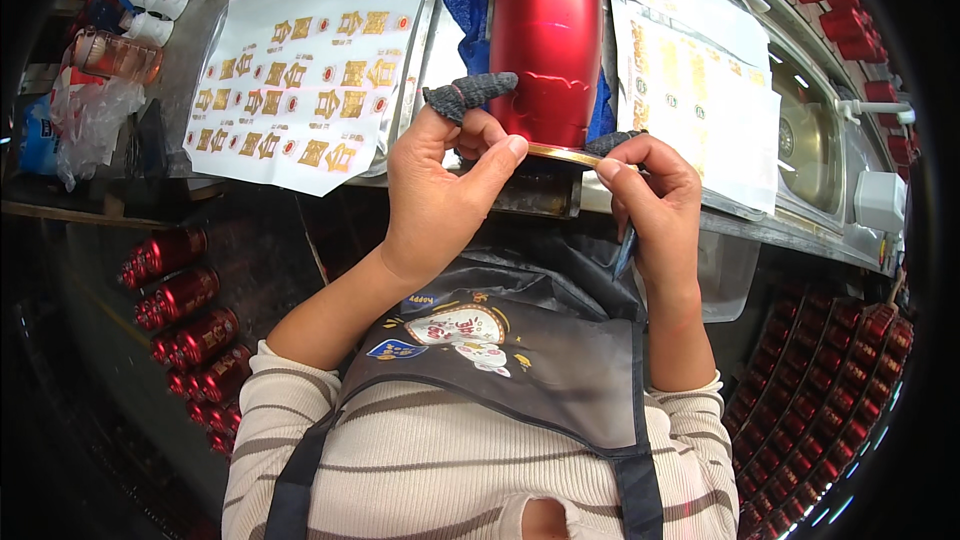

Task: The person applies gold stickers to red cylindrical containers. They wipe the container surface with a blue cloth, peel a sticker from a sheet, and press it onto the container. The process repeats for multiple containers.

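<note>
Left hand (pixel 435 180) and right hand (pixel 662 202) are both pinching a thin gold strip (pixel 562 153), which is sitting right at the near end of the red bottle (pixel 548 35). I'm guessing uneven tugging could kink it, or slipping thumbs could drop it.

The left forearm (pixel 345 305), bare, slants up and inward, while the bare right forearm (pixel 680 325) stands almost upright. The left grip (pixel 440 165) stretches one dark-covered finger (pixel 478 91) to the right, its thumb extended and pressed toward the curled bare fingers. The right grip (pixel 655 198) pinches with thumb and bent finger, a dark-covered fingertip partly hidden behind. The two thumb tips point toward each other, slightly apart.
</note>
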Demonstrator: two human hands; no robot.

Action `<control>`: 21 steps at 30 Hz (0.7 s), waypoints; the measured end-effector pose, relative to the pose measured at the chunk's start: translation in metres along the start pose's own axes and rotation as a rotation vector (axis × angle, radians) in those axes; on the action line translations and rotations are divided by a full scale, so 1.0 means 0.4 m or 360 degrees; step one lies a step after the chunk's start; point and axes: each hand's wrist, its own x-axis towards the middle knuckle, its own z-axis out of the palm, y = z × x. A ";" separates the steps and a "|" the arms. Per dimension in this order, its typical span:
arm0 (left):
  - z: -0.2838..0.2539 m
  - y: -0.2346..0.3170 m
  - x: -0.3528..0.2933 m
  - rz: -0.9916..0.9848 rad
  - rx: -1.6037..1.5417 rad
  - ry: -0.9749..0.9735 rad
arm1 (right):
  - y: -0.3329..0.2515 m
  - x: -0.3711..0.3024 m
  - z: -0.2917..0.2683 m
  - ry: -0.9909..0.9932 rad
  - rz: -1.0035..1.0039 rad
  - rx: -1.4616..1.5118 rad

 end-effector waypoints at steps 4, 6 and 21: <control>-0.003 -0.013 -0.001 0.0072 0.0020 0.0026 | -0.007 -0.005 0.006 0.0017 0.0005 -0.0005; -0.002 -0.017 -0.003 0.0079 -0.0003 0.0027 | -0.006 -0.008 0.005 0.0026 -0.0046 -0.0028; 0.005 -0.026 -0.006 0.0149 0.0099 0.0053 | 0.006 -0.006 0.005 0.0034 -0.0031 -0.0023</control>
